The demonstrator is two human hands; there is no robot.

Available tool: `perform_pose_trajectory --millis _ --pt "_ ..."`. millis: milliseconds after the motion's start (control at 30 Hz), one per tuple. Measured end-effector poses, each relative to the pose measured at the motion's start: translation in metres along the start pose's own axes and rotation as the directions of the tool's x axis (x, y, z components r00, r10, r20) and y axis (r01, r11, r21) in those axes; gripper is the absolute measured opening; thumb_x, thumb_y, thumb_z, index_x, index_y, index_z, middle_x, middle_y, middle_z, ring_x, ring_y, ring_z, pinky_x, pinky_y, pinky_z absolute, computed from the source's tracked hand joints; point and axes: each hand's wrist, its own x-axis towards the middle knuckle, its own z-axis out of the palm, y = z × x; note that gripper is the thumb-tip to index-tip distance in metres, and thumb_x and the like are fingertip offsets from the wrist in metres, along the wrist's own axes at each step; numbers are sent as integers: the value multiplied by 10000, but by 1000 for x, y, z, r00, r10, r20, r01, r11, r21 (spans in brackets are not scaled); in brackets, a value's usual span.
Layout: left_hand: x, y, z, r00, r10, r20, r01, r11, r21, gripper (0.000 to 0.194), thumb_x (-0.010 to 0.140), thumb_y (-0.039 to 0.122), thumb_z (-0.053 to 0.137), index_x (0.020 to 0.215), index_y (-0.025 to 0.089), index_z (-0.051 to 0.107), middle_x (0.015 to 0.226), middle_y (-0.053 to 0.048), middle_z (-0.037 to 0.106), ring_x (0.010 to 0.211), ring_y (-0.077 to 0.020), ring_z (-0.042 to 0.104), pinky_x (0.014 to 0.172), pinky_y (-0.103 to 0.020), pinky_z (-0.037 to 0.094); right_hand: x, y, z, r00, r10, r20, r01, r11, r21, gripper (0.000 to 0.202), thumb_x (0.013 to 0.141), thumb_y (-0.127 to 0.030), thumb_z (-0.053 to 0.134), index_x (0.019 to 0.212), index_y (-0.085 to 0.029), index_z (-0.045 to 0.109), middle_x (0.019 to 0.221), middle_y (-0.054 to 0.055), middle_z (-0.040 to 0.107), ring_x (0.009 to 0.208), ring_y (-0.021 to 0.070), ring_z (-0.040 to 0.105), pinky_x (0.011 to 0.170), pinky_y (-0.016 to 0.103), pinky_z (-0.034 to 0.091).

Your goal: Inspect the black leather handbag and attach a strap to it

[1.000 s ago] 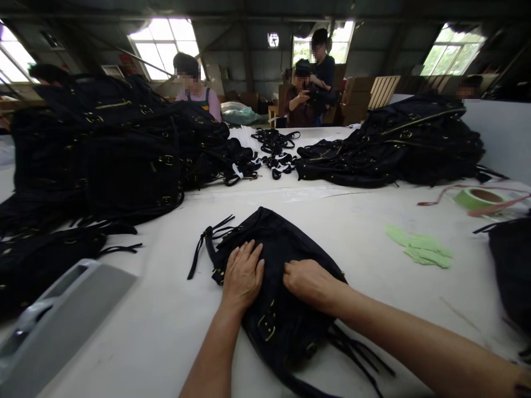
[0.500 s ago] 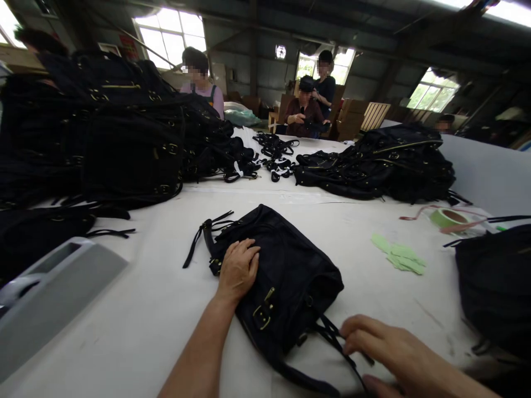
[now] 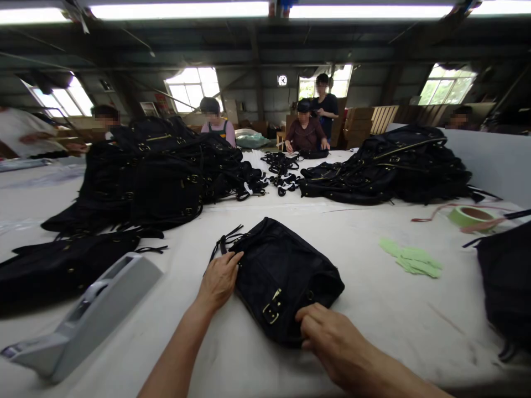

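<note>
A black bag (image 3: pixel 286 271) with a brass buckle (image 3: pixel 272 309) lies on the white table in front of me. At its left end, beside the thin dark straps (image 3: pixel 227 239), my left hand (image 3: pixel 219 279) is closed on the bag's edge. My right hand (image 3: pixel 327 337) has its fingers curled against the bag's lower right end, near the opening. What exactly those fingers pinch is hidden. The long strap at that end is out of sight.
Piles of black bags stand at the back left (image 3: pixel 161 182) and back right (image 3: pixel 385 166). A grey tape dispenser (image 3: pixel 103 309) sits at left. Green paper pieces (image 3: pixel 415 260) and a green tape roll (image 3: pixel 473 215) lie at right. Several people are beyond the table.
The view has levelled and turned left. My left hand has slid from the bag's top to its left edge. My right hand has moved from the loose straps onto the bag's lower end.
</note>
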Motion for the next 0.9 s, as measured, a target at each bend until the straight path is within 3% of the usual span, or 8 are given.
perform_pose_trajectory --millis 133,267,367,467,567,733,833,900 --pt "5 7 -7 994 -106 5 106 994 -20 413 959 392 336 1246 188 553 1049 -102 681 936 -250 640 835 -402 491 20 37 -66 949 -62 -309 16 989 -148 104 876 -121 466 820 -183 527 1071 78 639 953 206 577 839 344 436" --pt "12 20 -3 983 -181 -29 178 981 -73 414 953 412 284 889 195 631 757 -63 660 754 -257 625 758 -413 471 57 92 -135 912 -26 -410 -154 904 -399 77 838 -115 583 794 -178 576 1071 75 653 999 242 568 910 384 391" --pt "15 27 10 981 -182 -68 168 972 -165 387 917 459 339 934 185 612 962 -100 654 950 -281 597 890 -453 434 75 128 -149 859 80 -506 -321 854 -410 98 811 -67 581 799 -156 620 1155 135 623 1088 286 540 948 424 383" --pt "12 29 24 978 -206 -29 188 935 -302 452 899 517 356 1087 172 579 1014 -101 663 953 -254 610 857 -407 469 82 138 -123 810 115 -575 -382 847 -369 141 799 -80 596 916 -147 637 1272 170 549 1191 303 478 985 443 382" --pt "7 29 31 979 -200 42 200 897 -395 423 868 563 407 863 210 640 841 -61 670 845 -246 607 810 -390 462 87 118 -68 804 54 -592 -234 944 -233 111 849 -144 575 934 -197 622 1194 97 596 1116 236 523 955 380 411" --pt "-2 27 29 966 -233 114 259 841 -476 442 852 594 434 668 214 568 689 -13 571 710 -189 533 702 -318 427 100 87 19 879 16 -476 -18 1000 1 82 873 -144 539 892 -182 609 936 59 637 887 199 562 797 337 413" --pt "-6 28 25 945 -286 159 327 801 -501 511 872 629 366 593 211 454 603 11 468 599 -155 459 575 -280 398 105 93 39 922 51 -384 -33 998 55 166 833 -189 638 996 -188 612 1005 56 620 926 202 544 815 334 406" --pt "-9 28 21 890 -385 243 450 666 -595 530 810 701 438 637 207 526 664 -1 555 666 -168 531 600 -272 453 106 101 41 926 81 -369 -55 995 80 220 816 -207 682 1025 -209 615 1035 45 613 953 201 534 834 335 395"
